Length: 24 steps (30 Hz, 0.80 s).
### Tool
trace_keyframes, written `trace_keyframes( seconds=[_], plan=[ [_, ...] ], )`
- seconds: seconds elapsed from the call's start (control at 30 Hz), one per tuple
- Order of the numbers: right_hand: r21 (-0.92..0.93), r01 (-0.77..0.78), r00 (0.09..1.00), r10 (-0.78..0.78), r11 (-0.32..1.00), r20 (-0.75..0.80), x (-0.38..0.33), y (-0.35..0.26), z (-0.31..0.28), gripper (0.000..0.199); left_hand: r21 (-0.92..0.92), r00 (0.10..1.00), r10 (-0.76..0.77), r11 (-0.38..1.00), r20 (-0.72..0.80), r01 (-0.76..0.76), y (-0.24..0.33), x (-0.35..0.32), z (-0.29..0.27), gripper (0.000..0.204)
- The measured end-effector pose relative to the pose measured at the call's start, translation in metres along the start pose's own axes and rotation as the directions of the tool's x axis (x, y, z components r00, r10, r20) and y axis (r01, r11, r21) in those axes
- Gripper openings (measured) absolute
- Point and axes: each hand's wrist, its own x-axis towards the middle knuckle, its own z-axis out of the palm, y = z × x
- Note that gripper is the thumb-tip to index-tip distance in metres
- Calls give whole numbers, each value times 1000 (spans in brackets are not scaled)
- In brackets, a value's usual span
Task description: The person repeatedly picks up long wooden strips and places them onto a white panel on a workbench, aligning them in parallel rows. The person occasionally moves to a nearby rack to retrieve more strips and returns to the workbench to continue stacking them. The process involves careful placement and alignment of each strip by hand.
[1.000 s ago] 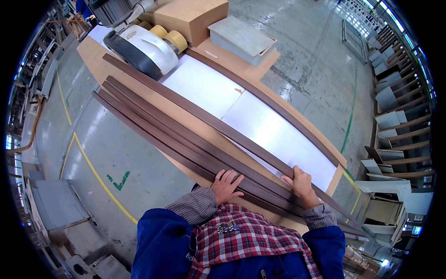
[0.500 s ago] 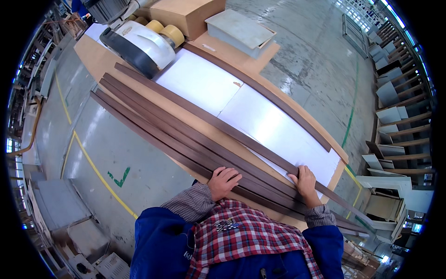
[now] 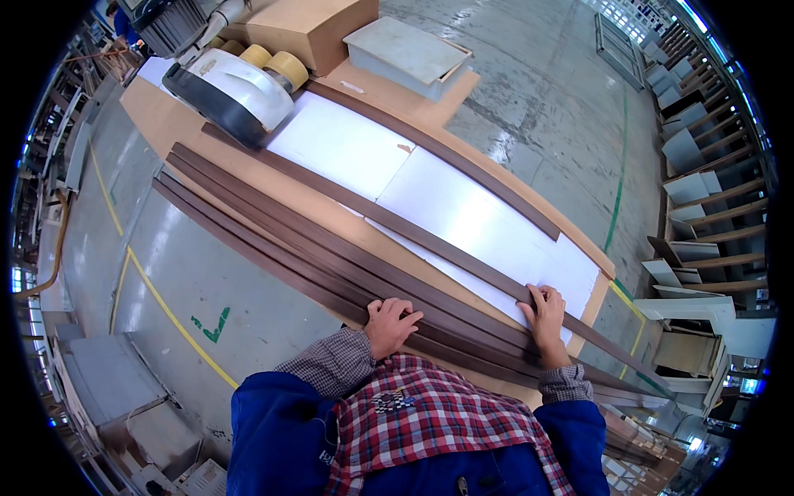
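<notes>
Long dark brown strips lie side by side in a bundle along the near edge of the table. My left hand rests on this bundle with its fingers curled over the strips. One separate brown strip lies beyond the bundle, partly over the white sheet. My right hand pinches it near its right part, thumb on the near side and fingers on the far side. The strip's far end is beside the machine head, which is white with a black guard and yellow rollers. Another brown strip lies along the far edge.
A grey-white lidded box and a brown box stand on the table's far side. Racks with panels line the right. Grey cabinets stand on the left. A person in blue is at the far left.
The strip in my right hand has shifted closer to the machine head. The far-edge strip has slid toward the upper left. My left hand stays on the bundle; the view has shifted slightly.
</notes>
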Motion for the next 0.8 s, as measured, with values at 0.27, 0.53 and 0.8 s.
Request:
trace_keyframes(
  seconds=[0.27,0.53,0.8],
  plan=[
    [128,172,985,-167,977,-50,0,-38,-8,48,52,995,101,994,-18,-100,-5,-18,10,38],
    [250,67,972,-119,966,200,-15,-95,1,64,21,919,394,919,7,-394,-29,-25,6,41],
    [255,23,955,-96,967,279,-9,-88,6,58,15,779,590,795,214,-607,-54,-17,-8,45]
  ],
)
